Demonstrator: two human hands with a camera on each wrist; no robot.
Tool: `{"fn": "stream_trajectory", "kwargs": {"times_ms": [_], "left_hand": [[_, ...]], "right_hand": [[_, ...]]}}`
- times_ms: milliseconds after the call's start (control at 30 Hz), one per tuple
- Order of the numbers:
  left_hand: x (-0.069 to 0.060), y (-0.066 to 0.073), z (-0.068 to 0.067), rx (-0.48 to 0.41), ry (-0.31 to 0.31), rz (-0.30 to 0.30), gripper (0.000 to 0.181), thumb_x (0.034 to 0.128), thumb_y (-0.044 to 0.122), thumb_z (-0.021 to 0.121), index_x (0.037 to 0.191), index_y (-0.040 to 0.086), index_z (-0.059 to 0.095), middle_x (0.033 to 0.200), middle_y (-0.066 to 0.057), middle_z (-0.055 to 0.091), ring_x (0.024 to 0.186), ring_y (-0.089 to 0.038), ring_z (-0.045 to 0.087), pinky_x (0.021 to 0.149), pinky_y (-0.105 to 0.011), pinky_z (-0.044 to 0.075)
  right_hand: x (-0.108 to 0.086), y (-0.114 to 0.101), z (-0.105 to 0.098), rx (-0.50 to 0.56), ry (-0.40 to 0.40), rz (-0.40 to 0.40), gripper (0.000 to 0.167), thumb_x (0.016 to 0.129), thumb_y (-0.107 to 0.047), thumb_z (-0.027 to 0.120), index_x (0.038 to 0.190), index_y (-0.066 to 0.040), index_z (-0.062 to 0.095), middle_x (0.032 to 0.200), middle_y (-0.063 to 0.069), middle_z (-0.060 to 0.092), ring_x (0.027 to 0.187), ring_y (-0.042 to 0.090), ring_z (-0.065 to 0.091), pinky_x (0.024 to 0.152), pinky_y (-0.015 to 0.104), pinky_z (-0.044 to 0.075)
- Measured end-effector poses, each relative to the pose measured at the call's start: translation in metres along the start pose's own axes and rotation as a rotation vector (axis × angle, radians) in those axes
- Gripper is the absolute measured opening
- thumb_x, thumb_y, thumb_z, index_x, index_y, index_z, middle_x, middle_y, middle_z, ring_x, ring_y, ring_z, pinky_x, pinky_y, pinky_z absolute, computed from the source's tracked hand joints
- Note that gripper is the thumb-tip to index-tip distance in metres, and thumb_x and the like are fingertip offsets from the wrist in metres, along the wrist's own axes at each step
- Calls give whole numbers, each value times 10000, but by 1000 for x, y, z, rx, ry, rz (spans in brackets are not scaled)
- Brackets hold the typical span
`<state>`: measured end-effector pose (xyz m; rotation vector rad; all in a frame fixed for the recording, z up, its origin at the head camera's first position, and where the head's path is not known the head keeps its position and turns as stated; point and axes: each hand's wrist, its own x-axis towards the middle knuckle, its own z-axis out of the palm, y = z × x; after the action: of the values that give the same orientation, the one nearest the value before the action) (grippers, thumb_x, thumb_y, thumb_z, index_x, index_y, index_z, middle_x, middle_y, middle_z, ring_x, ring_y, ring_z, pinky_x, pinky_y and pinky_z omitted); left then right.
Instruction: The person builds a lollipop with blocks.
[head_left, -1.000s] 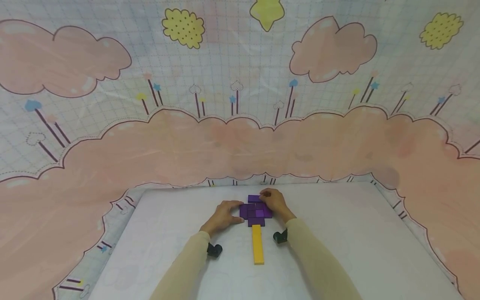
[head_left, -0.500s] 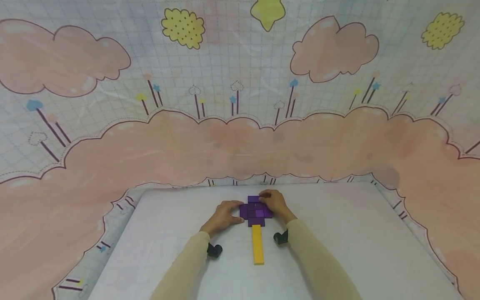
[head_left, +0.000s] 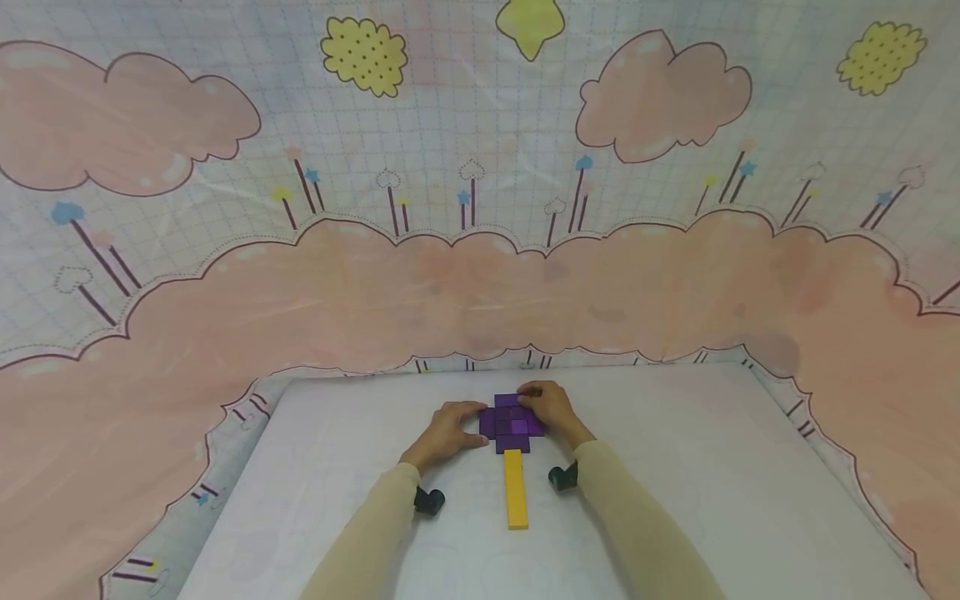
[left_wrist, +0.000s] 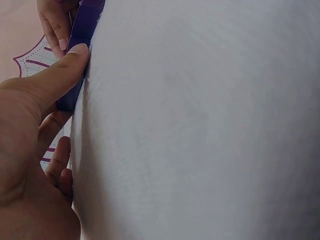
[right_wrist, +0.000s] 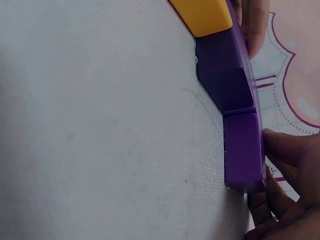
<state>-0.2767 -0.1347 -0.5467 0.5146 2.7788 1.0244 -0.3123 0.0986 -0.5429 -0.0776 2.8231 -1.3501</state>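
Several purple blocks (head_left: 513,442) lie together in a flower-like cluster on the white table, with a long yellow block (head_left: 515,492) running from its near side. My left hand (head_left: 447,435) holds the cluster's left purple block (head_left: 487,423) between thumb and index finger; its thumb lies along the block's side in the left wrist view. My right hand (head_left: 551,407) pinches the right end of the far purple block (head_left: 507,400). Its fingertips partly hide that end. In the right wrist view, the cluster's right purple block (right_wrist: 243,147) sits beside the right hand's thumb.
The white table (head_left: 360,400) extends around the blocks on all sides. Behind it hangs a cloth (head_left: 480,292) printed with clouds and stars, which also runs down both sides. Small dark wrist cameras (head_left: 430,502) are strapped to both wrists.
The far purple block has slid slightly toward the rest of the cluster, my right hand moving with it. My left hand has stayed in place.
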Motion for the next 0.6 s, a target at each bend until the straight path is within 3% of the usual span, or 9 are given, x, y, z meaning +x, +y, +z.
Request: {"fn": "stream_trajectory", "kwargs": {"times_ms": [600], "left_hand": [[-1,1,0,0,2,13,586,820,311,792,1363,242,583,1470,-15,527,1418,-311,367,1197,-579,233]], "right_hand": [[-2,2,0,4,-11,-17,200,910,-165,674,1090,-114,745,1069,86,736,971,231,629,952,442,506]]}}
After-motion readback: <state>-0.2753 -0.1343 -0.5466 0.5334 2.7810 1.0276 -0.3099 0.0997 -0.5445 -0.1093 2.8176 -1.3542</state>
